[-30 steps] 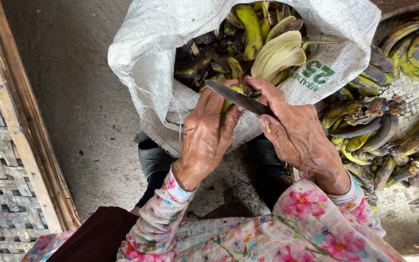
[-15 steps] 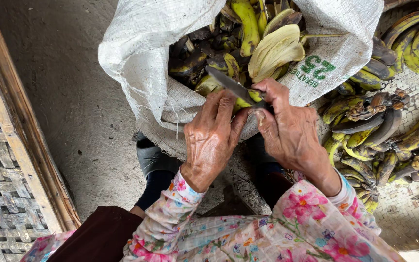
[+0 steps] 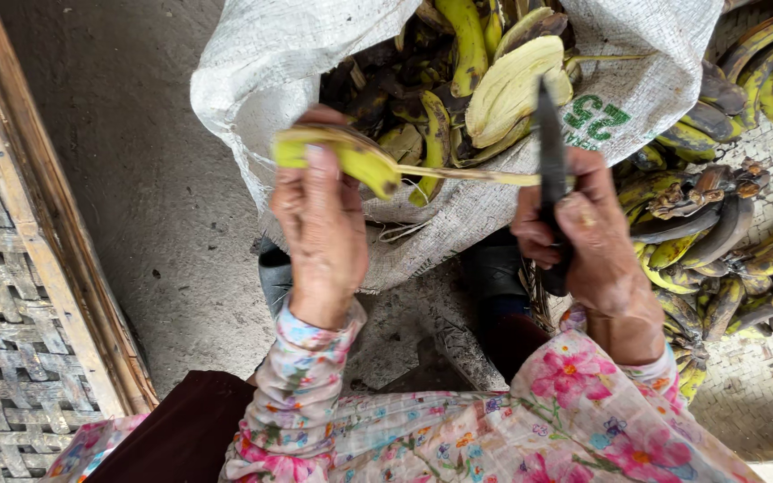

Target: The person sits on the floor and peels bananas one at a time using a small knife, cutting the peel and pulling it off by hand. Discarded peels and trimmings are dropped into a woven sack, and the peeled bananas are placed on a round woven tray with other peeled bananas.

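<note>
Over the mouth of a white woven sack (image 3: 261, 80), the left hand (image 3: 319, 233) grips a yellow-green banana (image 3: 337, 154) with brown blotches; a thin strip of peel (image 3: 458, 174) stretches from it toward the right hand (image 3: 583, 237), which is closed around a dark knife (image 3: 549, 148), blade pointing up. Peels fill the sack, and a pile of unpeeled bananas (image 3: 717, 215) lies to the right on a woven mat (image 3: 753, 402).

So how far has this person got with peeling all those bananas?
Some way in, with plenty left. The white sack already holds many peels. In hand: the left hand grips a banana with a peel strip pulled away toward the right hand, which holds a dark knife. A pile of unpeeled bananas waits on the right.
</note>
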